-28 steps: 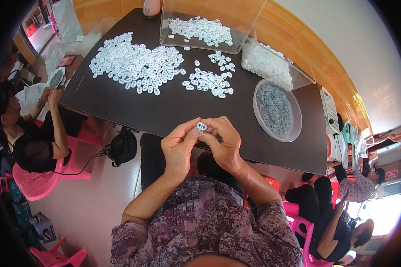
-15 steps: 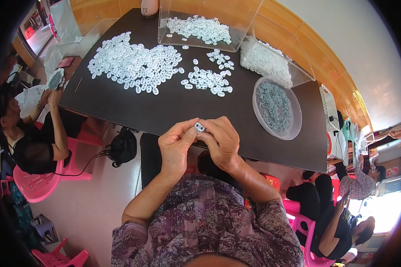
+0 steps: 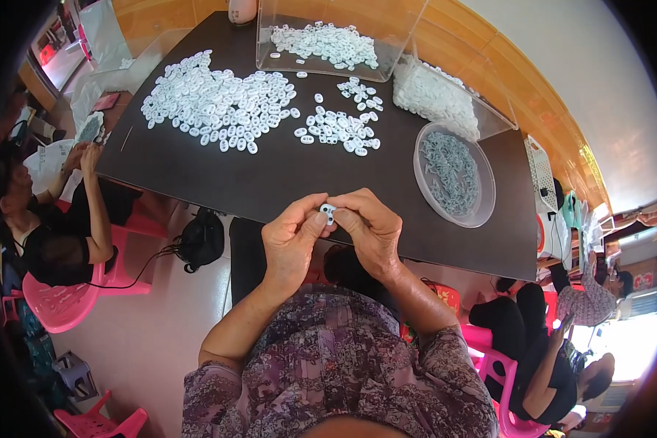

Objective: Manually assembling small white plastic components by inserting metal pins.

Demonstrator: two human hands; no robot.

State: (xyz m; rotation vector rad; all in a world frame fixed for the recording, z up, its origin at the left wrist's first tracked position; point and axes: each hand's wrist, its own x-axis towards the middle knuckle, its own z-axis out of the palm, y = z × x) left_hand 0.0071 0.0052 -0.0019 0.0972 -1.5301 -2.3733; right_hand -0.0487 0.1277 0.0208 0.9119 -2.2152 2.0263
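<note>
Between my two hands, just over the near edge of the dark table (image 3: 270,182), is a small white oval plastic piece with dark holes (image 3: 328,211). My left hand (image 3: 292,233) pinches it from the left with thumb and forefinger. My right hand (image 3: 369,226) grips its other side, the thumb pressed against the face. Beyond the hands lies a large pile of white oval pieces (image 3: 215,102), with a smaller cluster of similar pieces (image 3: 339,131) to its right. A round clear tub (image 3: 418,171) of small grey-blue parts (image 3: 449,174) stands to the right of my hands.
At the back, a clear box (image 3: 310,72) lies with white pieces inside. Right of it another clear container (image 3: 496,124) holds more white pieces (image 3: 434,95). A person (image 3: 51,212) works at the left; another person (image 3: 547,358) sits at the right on a pink chair (image 3: 504,387).
My right thumb has shifted onto the face of the white piece, and the piece has turned slightly between my fingers. Both hands stay in nearly the same place.
</note>
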